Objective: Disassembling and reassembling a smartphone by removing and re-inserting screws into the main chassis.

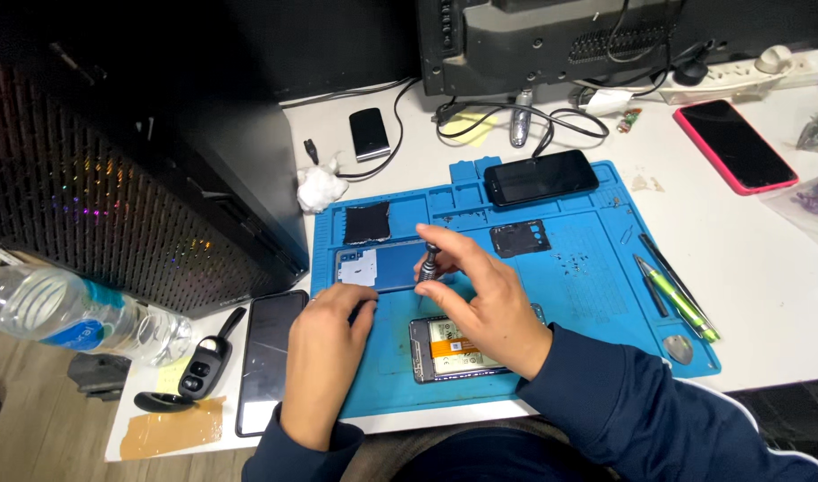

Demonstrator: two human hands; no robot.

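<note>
Under right hand (485,308), opened phone (449,350) half hidden, screwdriver (429,264) tip unseen

There is one camera, worn on the person's head. It looks down and forward at the white desk (766,295), quite close. The blue mat (588,295) fills the middle, the computer tower (132,178) is at 10 o'clock, and the monitor (552,36) is at 12 o'clock.

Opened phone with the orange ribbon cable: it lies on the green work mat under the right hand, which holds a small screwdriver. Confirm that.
The colour is wrong. In the head view the silicone work mat is blue, not green. The rest stands: the opened phone with the orange ribbon cable lies on it under the right hand, which holds the small grey screwdriver.
</note>
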